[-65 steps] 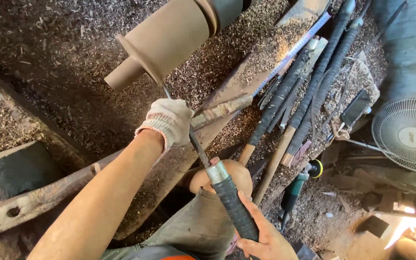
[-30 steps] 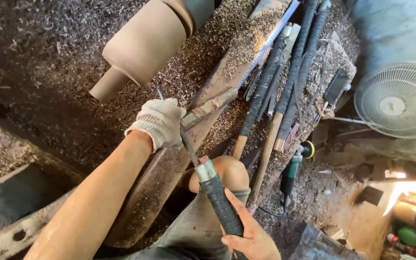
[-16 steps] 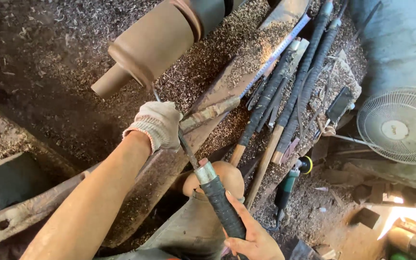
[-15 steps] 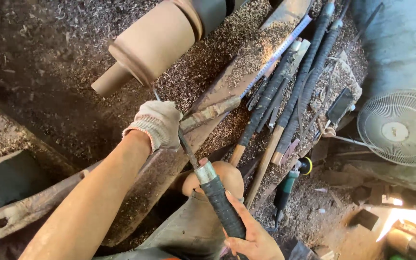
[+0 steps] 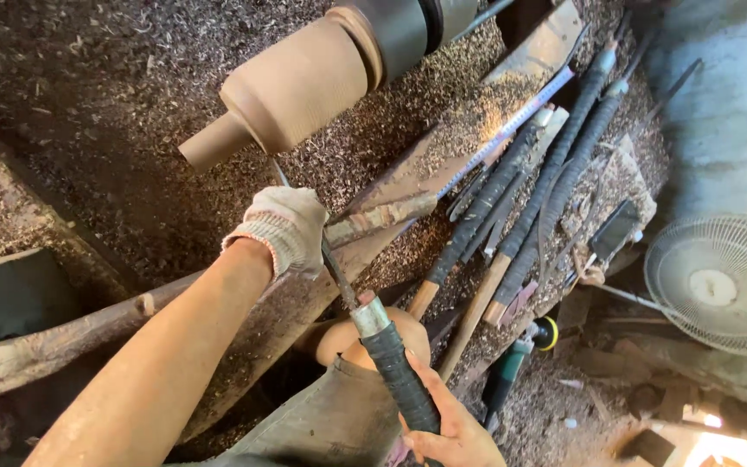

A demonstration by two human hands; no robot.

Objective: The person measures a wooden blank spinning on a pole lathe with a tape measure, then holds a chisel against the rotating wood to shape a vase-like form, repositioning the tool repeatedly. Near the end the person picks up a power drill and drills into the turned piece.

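Note:
A pale wooden workpiece (image 5: 291, 91) turns on a lathe at the top, stepped down to a thin stub at its left end. My left hand (image 5: 283, 229), in a white knit glove, presses a long turning chisel (image 5: 343, 290) down on a wooden tool rest (image 5: 382, 212). The chisel's tip reaches up under the workpiece. My right hand (image 5: 447, 428) grips the chisel's black taped handle (image 5: 399, 380) at the bottom, above my bent knee.
Several long-handled turning tools (image 5: 529, 190) lie in wood shavings on the bench to the right. A white electric fan (image 5: 719, 285) stands at the right edge. Shavings cover the lathe bed (image 5: 88, 130). A green-handled tool (image 5: 512, 376) lies below the bench.
The view has shifted slightly. Both hands keep their hold on the chisel, its tip staying under the workpiece.

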